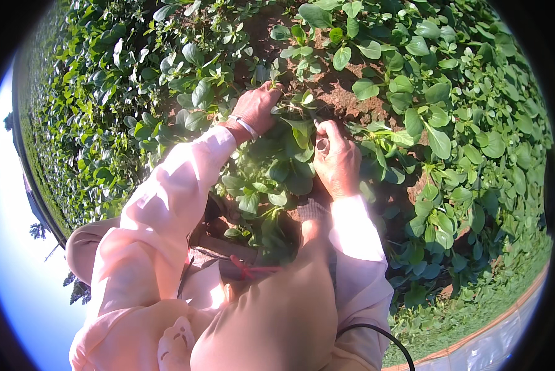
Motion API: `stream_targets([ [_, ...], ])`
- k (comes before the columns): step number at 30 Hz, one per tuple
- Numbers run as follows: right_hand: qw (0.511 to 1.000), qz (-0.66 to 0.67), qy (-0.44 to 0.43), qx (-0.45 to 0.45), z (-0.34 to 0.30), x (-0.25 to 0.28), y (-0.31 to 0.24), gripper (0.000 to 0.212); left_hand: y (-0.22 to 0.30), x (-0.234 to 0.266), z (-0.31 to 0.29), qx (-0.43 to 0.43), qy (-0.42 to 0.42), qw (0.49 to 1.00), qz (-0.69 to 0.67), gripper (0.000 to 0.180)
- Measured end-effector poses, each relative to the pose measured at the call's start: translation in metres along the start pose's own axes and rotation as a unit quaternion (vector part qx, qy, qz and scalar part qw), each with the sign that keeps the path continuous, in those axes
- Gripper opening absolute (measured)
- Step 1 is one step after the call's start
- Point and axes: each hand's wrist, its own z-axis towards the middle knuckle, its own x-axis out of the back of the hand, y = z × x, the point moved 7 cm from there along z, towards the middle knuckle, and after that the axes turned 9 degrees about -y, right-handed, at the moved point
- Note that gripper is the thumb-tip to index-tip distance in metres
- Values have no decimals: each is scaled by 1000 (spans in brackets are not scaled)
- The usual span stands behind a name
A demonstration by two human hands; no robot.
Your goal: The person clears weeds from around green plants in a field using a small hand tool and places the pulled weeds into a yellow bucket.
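My left hand (259,110), with a pale band at its wrist, is closed on thin green stems (275,82) low among the plants. Just right of it, my right hand (339,164) is closed round a small hand tool (322,146). The round end of the tool's handle shows by the thumb, and a thin greyish part points toward the stems; most of the tool is hidden by the fingers. Broad-leaved greens (301,133) stand between and below both hands, partly in shadow.
Leafy plants (438,93) grow thickly on the right, and denser greenery (98,105) covers the left. Reddish-brown soil (342,99) shows beyond my right hand. My bent knee (265,315) is close below. A black cable (382,334) hangs by my right sleeve.
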Motion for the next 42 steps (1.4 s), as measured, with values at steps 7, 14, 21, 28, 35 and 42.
stream_targets([
  [7,997,11,72,-9,-27,30,-7,31,21,33,-12,-21,-48,995,86,48],
  [14,997,-15,74,-20,-12,33,-9,27,53,32,33,-132,-4,968,215,27],
  [21,995,-44,93,-11,29,19,-12,26,33,21,79,-38,-12,954,298,31],
  [28,997,26,55,-38,-11,42,-9,25,20,24,71,-13,-11,971,239,36],
  [35,998,-12,63,-12,26,24,-12,25,11,28,75,33,-27,988,146,45],
  [42,987,70,140,-39,9,54,-9,21,-19,2,33,18,-80,994,67,32],
])
